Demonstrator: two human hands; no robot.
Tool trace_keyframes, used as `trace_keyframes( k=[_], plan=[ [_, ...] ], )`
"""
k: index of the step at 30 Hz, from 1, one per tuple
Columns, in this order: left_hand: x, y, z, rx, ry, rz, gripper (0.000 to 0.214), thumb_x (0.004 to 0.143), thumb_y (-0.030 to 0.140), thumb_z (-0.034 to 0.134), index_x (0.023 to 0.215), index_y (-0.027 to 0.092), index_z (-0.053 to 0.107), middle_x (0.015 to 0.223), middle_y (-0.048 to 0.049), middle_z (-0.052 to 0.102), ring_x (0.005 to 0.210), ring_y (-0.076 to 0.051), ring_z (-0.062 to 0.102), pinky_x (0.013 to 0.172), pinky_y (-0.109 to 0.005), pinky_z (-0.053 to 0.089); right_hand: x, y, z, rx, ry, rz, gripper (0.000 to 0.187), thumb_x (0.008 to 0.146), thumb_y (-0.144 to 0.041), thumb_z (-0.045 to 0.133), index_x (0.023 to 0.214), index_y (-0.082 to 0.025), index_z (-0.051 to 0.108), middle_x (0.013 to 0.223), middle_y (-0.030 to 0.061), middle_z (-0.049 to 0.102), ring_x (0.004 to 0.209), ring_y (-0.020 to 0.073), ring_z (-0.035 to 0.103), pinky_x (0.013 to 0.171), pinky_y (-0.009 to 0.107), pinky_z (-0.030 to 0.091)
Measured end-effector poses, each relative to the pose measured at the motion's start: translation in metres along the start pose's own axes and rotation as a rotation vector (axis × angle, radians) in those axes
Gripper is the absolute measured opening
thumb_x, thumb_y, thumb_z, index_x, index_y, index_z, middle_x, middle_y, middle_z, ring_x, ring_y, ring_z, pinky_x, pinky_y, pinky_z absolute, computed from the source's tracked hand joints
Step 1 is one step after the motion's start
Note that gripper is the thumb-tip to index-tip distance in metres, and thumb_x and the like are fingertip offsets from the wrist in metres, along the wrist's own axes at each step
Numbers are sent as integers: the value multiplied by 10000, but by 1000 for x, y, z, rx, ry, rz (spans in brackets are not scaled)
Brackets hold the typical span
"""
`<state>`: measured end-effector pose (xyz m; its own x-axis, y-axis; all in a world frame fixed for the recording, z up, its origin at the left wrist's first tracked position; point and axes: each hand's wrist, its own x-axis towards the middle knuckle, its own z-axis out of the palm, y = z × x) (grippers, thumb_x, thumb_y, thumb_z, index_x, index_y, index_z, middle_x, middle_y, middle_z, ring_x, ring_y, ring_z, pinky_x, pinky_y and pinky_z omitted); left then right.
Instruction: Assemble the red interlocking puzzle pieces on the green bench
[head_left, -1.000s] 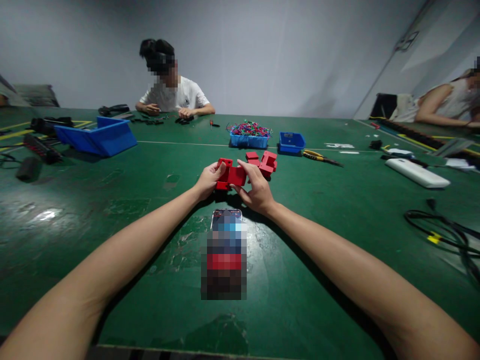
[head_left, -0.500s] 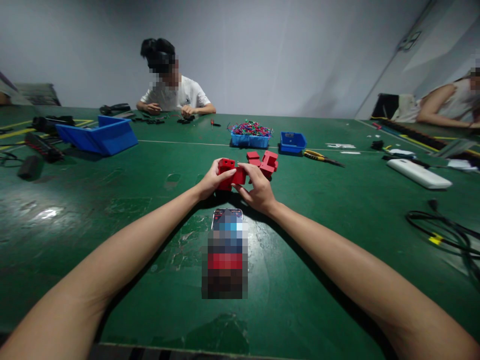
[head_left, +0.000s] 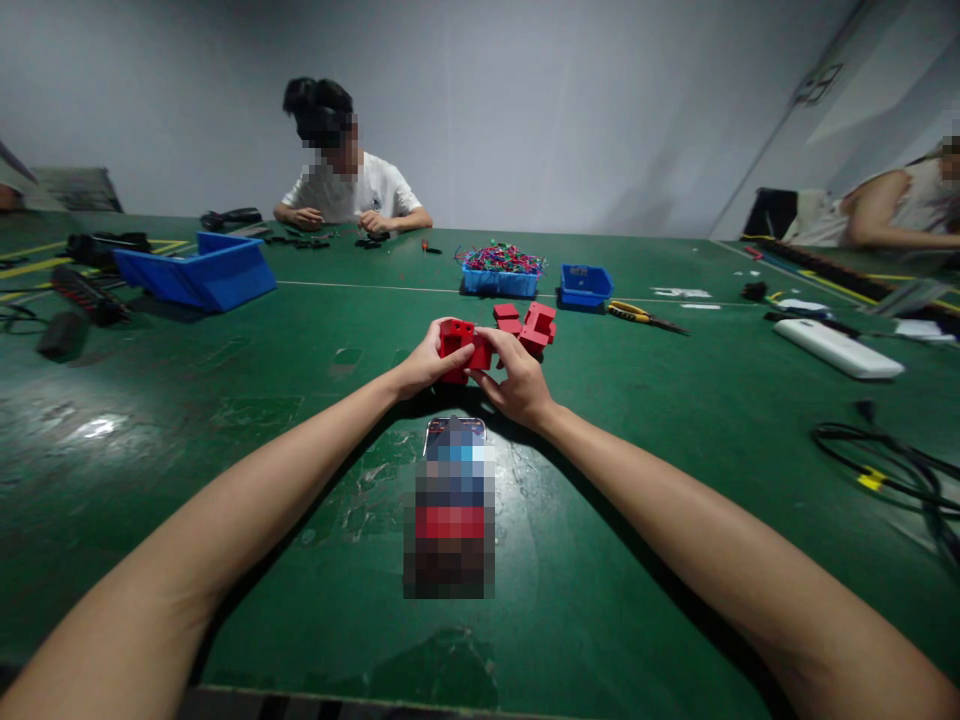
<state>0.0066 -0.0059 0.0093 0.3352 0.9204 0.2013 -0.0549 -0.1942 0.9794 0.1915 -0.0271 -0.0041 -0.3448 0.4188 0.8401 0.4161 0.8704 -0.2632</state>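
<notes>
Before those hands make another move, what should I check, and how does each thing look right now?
1. Left hand has a hold: ok, its thumb lies across the front of the red block.
2. Right hand has a hold: ok, it grips the block's right side.
3. Block is one piece rather than two: cannot tell, the fingers cover parts of it.
4. Phone out of the way: ok, it lies apart from both hands.
5. Loose red pieces free of the right hand: cannot tell, they sit just beyond it, partly hidden.
6. Yellow-handled tool out of the way: ok, untouched, off to the right.
</notes>
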Motion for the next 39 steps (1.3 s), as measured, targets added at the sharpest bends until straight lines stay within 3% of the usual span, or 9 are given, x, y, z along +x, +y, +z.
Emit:
trace_keyframes(
  k=[5, 13, 19, 26, 33, 39],
  plan=[
    [0, 0, 0, 42, 5, 19, 725, 705, 508, 776, 1217, 197, 369, 1256, -128, 553, 1149, -270, 595, 1016, -465, 463, -1, 0, 0, 20, -21, 39, 521, 879, -243, 632, 1369, -221, 456, 1265, 133, 617, 1141, 258, 608, 912, 424, 568],
    [-2, -2, 2, 122, 62, 56, 695, 700, 477, 782, 1195, 192, 386, 1225, -117, 580, 1133, -254, 601, 990, -413, 474, 0, -2, 1, 76, 6, 196, 407, 838, -306, 657, 1214, -205, 539, 1106, 94, 666, 857, 194, 637, 660, 310, 542],
    [-1, -3, 1, 120, 40, 27, 705, 703, 491, 775, 1206, 192, 381, 1215, -111, 591, 1098, -247, 616, 953, -390, 498, 0, -1, 0, 65, -4, 132, 403, 826, -278, 662, 1199, -196, 535, 1106, 108, 668, 895, 205, 643, 685, 316, 538],
    [0, -1, 3, 84, 57, 15, 641, 744, 506, 733, 1183, 187, 390, 1175, -92, 601, 1057, -214, 622, 959, -368, 483, 0, -2, 1, 119, 16, 231, 390, 818, -331, 693, 1159, -198, 557, 1082, 92, 688, 871, 197, 666, 639, 290, 527],
    [0, -3, 3, 89, 39, 34, 606, 753, 484, 729, 1166, 194, 392, 1149, -78, 595, 1012, -194, 619, 915, -340, 484, -2, 2, 0, 64, 4, 126, 394, 827, -297, 678, 1182, -195, 542, 1116, 117, 679, 954, 234, 667, 790, 363, 563],
    [-1, -2, 3, 113, 28, 51, 603, 741, 493, 735, 1150, 202, 400, 1126, -70, 597, 994, -195, 617, 885, -327, 486, -4, 3, 0, 29, -19, 121, 414, 839, -313, 676, 1211, -212, 527, 1130, 116, 676, 988, 248, 672, 849, 395, 565]
  ],
)
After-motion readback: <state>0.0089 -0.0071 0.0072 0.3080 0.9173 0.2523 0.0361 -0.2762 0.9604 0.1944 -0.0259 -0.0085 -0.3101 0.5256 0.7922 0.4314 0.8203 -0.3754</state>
